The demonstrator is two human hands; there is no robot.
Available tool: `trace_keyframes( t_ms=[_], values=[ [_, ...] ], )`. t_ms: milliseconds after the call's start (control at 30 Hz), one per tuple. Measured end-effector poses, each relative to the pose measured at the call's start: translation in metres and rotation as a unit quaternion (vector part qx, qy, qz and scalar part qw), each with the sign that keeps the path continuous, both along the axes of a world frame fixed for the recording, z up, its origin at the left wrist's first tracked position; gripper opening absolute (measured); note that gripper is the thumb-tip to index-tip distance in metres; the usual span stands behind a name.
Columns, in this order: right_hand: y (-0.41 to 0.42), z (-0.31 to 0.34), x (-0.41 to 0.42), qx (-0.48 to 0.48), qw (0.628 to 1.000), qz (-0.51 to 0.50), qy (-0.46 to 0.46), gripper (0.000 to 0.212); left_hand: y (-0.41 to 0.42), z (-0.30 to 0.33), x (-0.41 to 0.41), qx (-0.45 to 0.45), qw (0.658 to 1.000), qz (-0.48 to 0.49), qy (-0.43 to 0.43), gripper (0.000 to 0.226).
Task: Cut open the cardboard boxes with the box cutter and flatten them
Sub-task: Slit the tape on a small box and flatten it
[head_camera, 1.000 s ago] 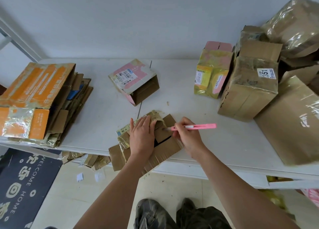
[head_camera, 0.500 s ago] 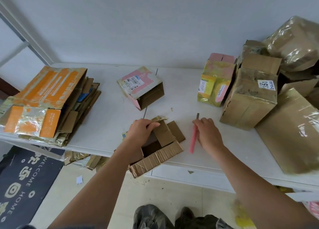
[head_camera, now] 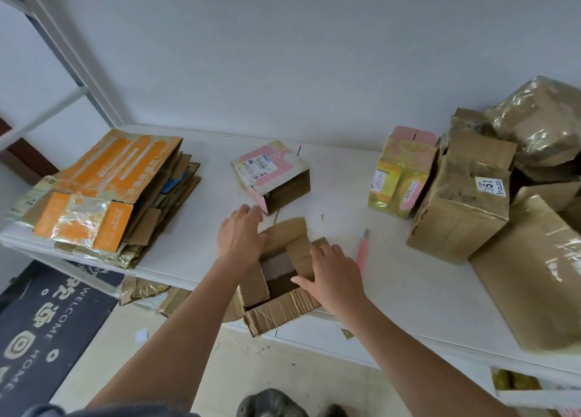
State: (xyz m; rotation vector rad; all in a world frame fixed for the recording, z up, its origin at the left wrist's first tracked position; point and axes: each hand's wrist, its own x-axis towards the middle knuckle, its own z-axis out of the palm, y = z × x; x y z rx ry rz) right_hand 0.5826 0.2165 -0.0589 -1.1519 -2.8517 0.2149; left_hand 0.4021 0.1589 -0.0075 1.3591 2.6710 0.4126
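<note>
Cardboard now lies open between both hands: the small brown box (head_camera: pixel 276 278) sits at the near edge of the white counter (head_camera: pixel 393 278), its flaps spread and its inside showing dark and, as far as can be seen, empty. A second ago the right hand (head_camera: pixel 333 278) held the pink box cutter (head_camera: pixel 362 253) to this box; half a second ago it was laying the tool down. Now the cutter rests on the counter just right of that hand, apart from it, blade end pointing away. That suggests the cutting on this box is finished and the flattening has begun.

The left hand (head_camera: pixel 242 237) lies on the far left flap with loosely bent fingers, pressing it outward and gripping nothing that I can make out. The right hand rests flat on the right flap, fingers straight, thumb at the inner edge.

Beyond the left hand stands a pink-labelled box (head_camera: pixel 270 174), one side open toward the hands and nothing visible inside. Far to the left of the hands is the stack of flattened boxes (head_camera: pixel 107 193), an orange one on top. To the right of the hands, past the cutter, taped boxes (head_camera: pixel 462 202) are piled, closed, their contents hidden.
</note>
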Motion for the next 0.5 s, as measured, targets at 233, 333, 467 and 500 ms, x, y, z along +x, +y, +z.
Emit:
trace_keyframes(
  t_ms=[233,333,467,500],
  values=[
    [-0.006,0.008,-0.019,-0.044,0.997,-0.049,0.037,0.035,-0.026,-0.026,0.017,-0.024,0.992,0.116,-0.029,0.025],
    [-0.001,0.012,-0.019,-0.102,0.990,-0.056,0.080,0.028,-0.031,-0.034,0.023,-0.063,0.987,0.134,-0.055,0.075],
    [0.014,0.013,-0.009,-0.238,0.961,-0.070,0.122,0.024,-0.036,-0.042,0.031,-0.108,0.979,0.168,-0.048,0.083],
    [0.016,0.011,-0.005,-0.250,0.959,-0.067,0.119,0.015,-0.037,-0.041,0.032,-0.100,0.975,0.185,-0.066,0.077]
  ],
)
